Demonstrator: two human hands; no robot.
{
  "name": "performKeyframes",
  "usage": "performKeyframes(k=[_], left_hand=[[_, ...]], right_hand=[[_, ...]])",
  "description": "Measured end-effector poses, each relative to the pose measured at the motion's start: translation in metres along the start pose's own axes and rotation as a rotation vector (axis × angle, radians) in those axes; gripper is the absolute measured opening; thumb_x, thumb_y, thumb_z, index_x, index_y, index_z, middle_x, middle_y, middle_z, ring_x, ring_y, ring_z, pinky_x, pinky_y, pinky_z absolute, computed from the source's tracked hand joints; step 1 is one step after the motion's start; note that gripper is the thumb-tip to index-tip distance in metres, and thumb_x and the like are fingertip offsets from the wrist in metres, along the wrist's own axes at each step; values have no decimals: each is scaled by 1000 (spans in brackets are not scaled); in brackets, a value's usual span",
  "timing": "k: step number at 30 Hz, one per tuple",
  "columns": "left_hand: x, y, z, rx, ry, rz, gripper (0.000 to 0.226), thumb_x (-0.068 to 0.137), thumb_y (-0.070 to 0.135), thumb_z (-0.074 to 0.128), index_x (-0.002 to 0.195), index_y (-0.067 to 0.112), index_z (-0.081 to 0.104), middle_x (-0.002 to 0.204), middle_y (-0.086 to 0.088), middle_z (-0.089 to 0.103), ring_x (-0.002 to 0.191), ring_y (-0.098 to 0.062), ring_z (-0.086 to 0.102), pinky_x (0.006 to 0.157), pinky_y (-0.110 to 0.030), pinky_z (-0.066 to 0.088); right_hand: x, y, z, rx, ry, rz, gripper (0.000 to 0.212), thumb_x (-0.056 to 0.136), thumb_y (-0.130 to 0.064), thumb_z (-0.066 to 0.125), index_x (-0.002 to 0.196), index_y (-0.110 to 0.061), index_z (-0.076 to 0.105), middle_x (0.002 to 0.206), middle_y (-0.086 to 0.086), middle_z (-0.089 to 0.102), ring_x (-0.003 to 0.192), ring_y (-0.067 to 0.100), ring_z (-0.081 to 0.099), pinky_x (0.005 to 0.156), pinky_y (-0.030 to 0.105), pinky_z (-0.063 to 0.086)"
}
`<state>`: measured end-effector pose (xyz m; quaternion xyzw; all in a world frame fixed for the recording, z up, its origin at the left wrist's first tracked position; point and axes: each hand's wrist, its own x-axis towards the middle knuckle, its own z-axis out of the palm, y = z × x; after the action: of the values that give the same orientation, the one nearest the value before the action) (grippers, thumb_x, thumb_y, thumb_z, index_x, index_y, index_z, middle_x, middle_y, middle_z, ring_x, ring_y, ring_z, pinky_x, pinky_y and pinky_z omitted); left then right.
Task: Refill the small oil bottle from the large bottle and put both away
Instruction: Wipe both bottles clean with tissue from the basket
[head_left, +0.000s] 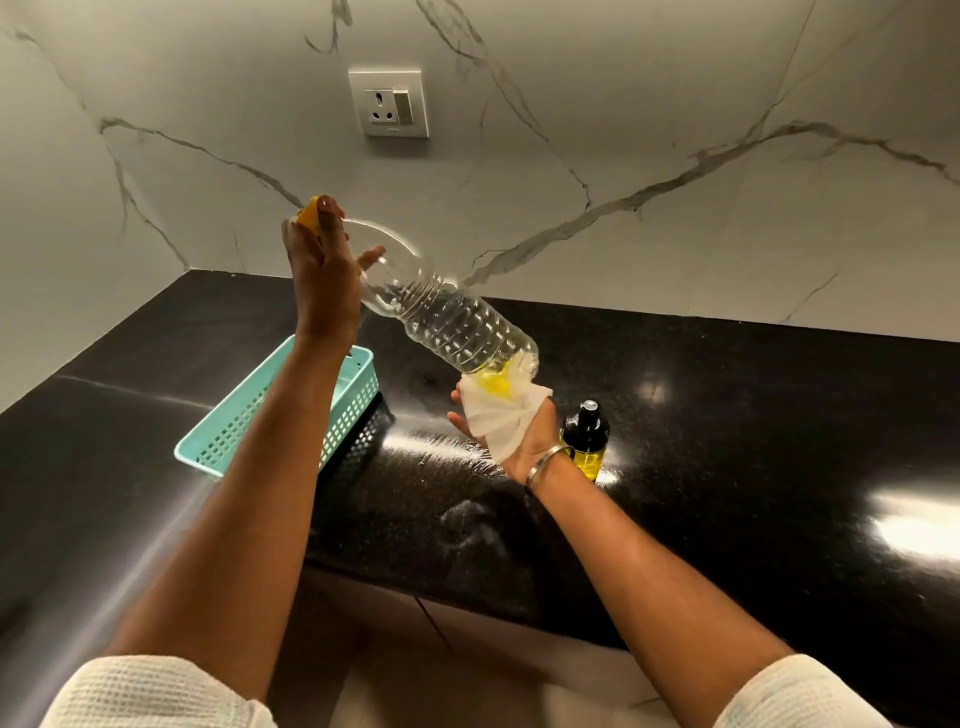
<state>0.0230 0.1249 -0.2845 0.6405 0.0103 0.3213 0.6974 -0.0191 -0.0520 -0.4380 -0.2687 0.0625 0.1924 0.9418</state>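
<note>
The large clear plastic bottle (452, 317) hangs tilted above the counter, its yellow cap (310, 212) up at the left and its base down at the right. A little yellow oil has pooled at the base. My left hand (322, 270) grips the bottle at the neck, just below the cap. My right hand (527, 449) holds a white tissue (498, 423) pressed against the bottle's base. The small oil bottle (587, 441), with a black top and yellow oil in it, stands upright on the counter just right of my right wrist.
A turquoise plastic basket (291, 415) lies on the black glossy counter (727, 441) to the left, under my left forearm. A marble wall with a socket (389, 101) rises behind. The counter's front edge runs beneath my arms.
</note>
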Motion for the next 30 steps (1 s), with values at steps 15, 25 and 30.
performKeyframes(k=[15, 25, 30], left_hand=[[1, -3, 16, 296, -153, 229, 22, 98, 31, 45, 97, 10, 47, 96, 7, 36, 91, -10, 46, 72, -40, 60], [2, -4, 20, 365, -154, 299, 26, 94, 40, 47, 91, 14, 48, 94, 13, 34, 95, -18, 46, 70, -47, 60], [-4, -10, 29, 349, -147, 240, 17, 96, 36, 47, 87, 22, 44, 94, 12, 36, 93, -17, 46, 78, -51, 57]], right_hand=[[-1, 0, -1, 10, 61, -55, 47, 69, -5, 34, 110, -4, 58, 98, 10, 62, 90, 26, 58, 91, 39, 44], [-1, 0, -3, -92, 184, -170, 69, 62, -1, 44, 131, 0, 43, 110, 17, 58, 99, 30, 57, 95, 49, 44], [2, -6, -4, 90, 163, -157, 32, 88, -14, 39, 113, -5, 56, 104, 14, 63, 98, 28, 59, 96, 41, 44]])
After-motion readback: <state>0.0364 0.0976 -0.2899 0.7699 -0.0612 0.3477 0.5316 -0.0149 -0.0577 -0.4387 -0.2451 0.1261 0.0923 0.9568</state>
